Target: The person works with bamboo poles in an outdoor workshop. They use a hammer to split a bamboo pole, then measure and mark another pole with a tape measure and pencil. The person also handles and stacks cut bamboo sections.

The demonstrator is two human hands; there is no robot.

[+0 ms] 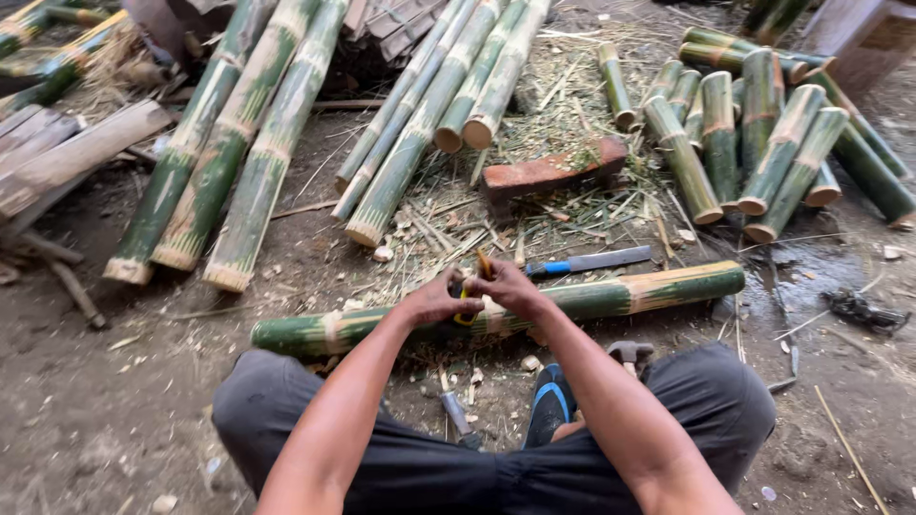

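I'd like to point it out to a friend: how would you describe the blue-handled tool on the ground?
Start at the long bamboo pole lying crosswise under the person's hands. Just beyond its right half, before the red brick, lies a flat blade with a blue handle. It is the only blue-and-metal thing among the green stalks and straw.

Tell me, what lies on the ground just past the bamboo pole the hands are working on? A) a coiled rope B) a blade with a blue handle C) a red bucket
B, a blade with a blue handle lies just beyond the bamboo pole under both hands.
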